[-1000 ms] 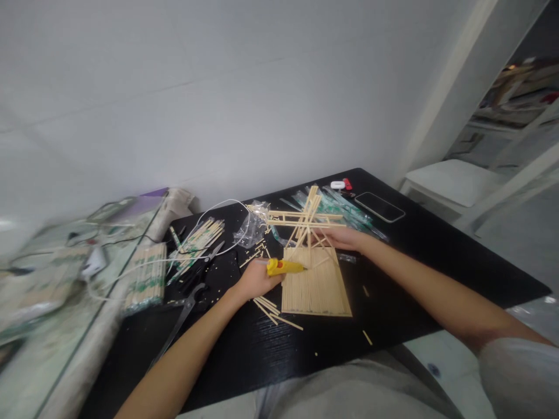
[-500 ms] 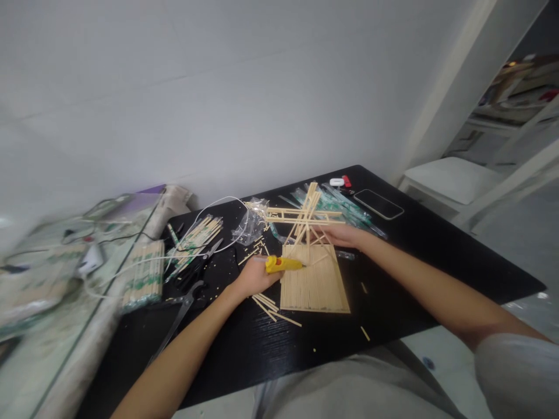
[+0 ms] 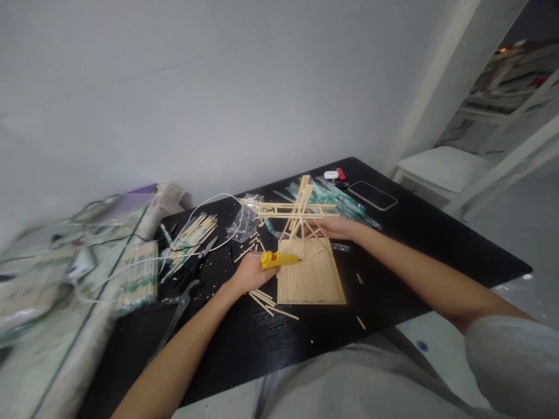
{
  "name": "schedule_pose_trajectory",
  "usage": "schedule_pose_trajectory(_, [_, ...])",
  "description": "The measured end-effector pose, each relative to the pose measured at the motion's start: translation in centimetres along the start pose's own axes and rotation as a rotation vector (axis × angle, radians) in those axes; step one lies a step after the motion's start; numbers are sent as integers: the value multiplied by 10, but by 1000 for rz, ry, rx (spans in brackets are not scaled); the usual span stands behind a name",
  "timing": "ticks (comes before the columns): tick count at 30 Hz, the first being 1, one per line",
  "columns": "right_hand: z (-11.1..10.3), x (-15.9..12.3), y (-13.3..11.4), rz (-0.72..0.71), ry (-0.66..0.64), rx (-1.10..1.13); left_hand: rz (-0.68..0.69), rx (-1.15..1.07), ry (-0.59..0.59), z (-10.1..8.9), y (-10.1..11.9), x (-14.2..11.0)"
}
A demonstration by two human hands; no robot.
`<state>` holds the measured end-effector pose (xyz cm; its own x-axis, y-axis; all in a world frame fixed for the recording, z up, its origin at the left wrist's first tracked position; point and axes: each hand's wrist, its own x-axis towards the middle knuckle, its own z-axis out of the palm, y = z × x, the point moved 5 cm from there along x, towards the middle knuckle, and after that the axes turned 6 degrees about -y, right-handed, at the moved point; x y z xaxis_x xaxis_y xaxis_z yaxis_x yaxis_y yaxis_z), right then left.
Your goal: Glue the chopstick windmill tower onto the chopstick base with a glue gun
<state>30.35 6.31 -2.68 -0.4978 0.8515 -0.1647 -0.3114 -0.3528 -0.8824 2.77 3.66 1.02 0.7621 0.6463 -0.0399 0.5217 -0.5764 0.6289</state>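
My left hand [image 3: 250,272] is closed around a yellow glue gun [image 3: 279,259]. The gun's nozzle points right, over a flat square base [image 3: 311,285] made of pale wooden sticks laid side by side. At the back of that base rises a windmill model [image 3: 301,210] of the same sticks, with crossed vanes on a slanted-leg tower. From the right, my right hand [image 3: 334,227] reaches behind the tower and grips it; its fingertips are partly hidden by the sticks. Whether the nozzle touches the base or a stick, I cannot tell.
Loose sticks [image 3: 264,302] lie left of the base. Further left are scissors [image 3: 203,256], bundled sticks [image 3: 138,273] and a white cable [image 3: 174,256]. Clear plastic wrappers [image 3: 244,224], green-marked packets [image 3: 345,201] and a phone [image 3: 373,195] lie at the back of the black table [image 3: 414,291].
The whole scene has shifted slightly left and up with the camera. Both hands keep nearly the same place relative to the base and windmill model.
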Motion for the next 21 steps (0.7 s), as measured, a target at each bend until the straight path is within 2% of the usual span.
schedule_pose_trajectory(5, [-3, 2, 2, 0, 21, 20, 2, 17, -6, -1, 1, -1])
schedule_pose_trajectory(16, [-1, 3, 1, -13, -61, 37, -33, -23, -11, -2, -1, -2])
schedule_pose_trajectory(21, [0, 2, 1, -9, -51, 42, -35, -6, -4, -3, 0, -2])
